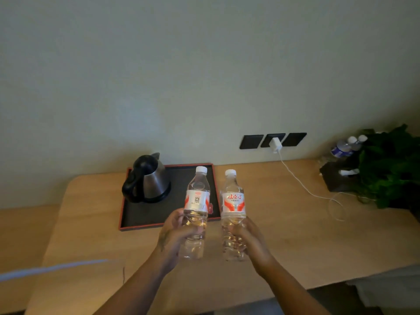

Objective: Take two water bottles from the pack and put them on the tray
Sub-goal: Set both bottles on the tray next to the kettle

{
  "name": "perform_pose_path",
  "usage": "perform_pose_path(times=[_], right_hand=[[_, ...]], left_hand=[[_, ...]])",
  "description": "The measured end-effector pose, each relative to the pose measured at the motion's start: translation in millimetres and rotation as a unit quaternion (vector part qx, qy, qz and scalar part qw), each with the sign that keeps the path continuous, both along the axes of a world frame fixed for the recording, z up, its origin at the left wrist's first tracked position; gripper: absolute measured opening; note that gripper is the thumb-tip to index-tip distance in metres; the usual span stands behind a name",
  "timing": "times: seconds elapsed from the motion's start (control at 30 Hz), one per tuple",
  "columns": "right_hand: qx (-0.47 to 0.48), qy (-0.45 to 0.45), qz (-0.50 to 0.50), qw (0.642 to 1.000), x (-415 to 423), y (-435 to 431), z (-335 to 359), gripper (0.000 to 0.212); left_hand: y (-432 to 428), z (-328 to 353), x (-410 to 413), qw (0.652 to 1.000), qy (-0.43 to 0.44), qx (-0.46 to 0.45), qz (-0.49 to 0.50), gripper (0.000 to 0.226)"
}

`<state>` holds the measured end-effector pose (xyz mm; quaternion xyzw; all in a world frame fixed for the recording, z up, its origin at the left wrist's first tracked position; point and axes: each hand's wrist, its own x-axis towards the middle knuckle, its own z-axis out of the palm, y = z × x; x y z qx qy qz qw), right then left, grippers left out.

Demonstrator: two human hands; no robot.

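Each of my hands holds a clear water bottle upright above the wooden desk. My left hand (176,235) grips the lower half of the left bottle (197,201), which has a white cap and a red-and-white label. My right hand (248,242) grips the lower half of the right bottle (233,201), of the same kind. The two bottles are side by side, a small gap apart. The black tray with a red rim (145,215) lies just beyond them; the left bottle is over its near right corner. The pack is not in view.
A steel kettle with a black handle (148,178) stands on the tray's left part. A white charger (276,144) sits in the wall sockets, its cable trailing across the desk (284,223). At the far right are other bottles (345,146), a dark box and a green plant (393,167).
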<state>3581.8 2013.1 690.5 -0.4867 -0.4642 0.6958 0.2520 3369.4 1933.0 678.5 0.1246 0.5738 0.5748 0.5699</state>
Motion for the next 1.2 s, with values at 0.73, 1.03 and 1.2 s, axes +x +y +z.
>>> perform_pose_path(times=[0.73,1.03,1.2], right_hand=[[0.144,-0.125,0.218,0.957,-128,245,-86,0.064],[0.181,-0.133,0.249,0.942,-140,280,-146,0.071],[0.205,-0.178,0.244,0.931,-138,287,-170,0.070]], left_hand=[[196,-83,-110,0.991,0.135,-0.003,0.010,0.084],[234,-136,-110,0.985,0.166,0.010,0.042,0.067],[240,-154,-100,0.963,0.271,0.003,-0.005,0.078]])
